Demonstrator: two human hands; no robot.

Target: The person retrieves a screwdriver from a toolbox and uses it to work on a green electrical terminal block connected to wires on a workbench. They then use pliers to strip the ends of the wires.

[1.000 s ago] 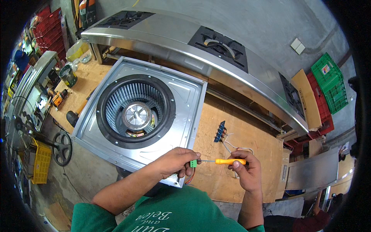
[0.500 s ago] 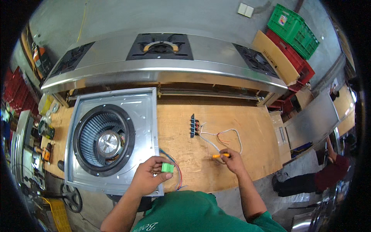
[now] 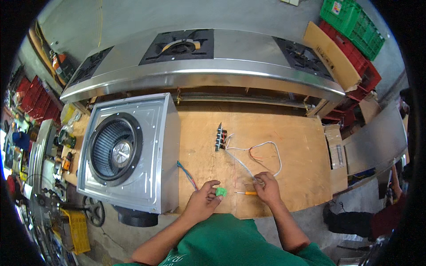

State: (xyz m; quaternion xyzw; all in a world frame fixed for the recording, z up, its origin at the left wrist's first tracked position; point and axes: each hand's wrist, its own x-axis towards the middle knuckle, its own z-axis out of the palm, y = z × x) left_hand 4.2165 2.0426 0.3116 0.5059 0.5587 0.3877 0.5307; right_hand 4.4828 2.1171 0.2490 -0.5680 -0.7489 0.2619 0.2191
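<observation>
We pinch a green connector (image 3: pixel 221 191) in our left hand (image 3: pixel 205 198); our right hand (image 3: pixel 266 188) closes on white wires (image 3: pixel 262 148), orange screwdriver (image 3: pixel 246 193) alongside, blower housing (image 3: pixel 131 153) left, green crates (image 3: pixel 355 24) beyond.

From your hands, bare wooden bench (image 3: pixel 293 146) is lying open toward 1 o'clock. The white wires (image 3: pixel 262 148) and black switch block (image 3: pixel 219 136) are standing at 12 o'clock; the blower housing (image 3: pixel 133 150) is blocking 9 o'clock.

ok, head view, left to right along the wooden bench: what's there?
Blower housing with fan wheel → coloured wires → left hand holding a green connector block → orange-handled screwdriver → right hand on white wires → cardboard box.
</observation>
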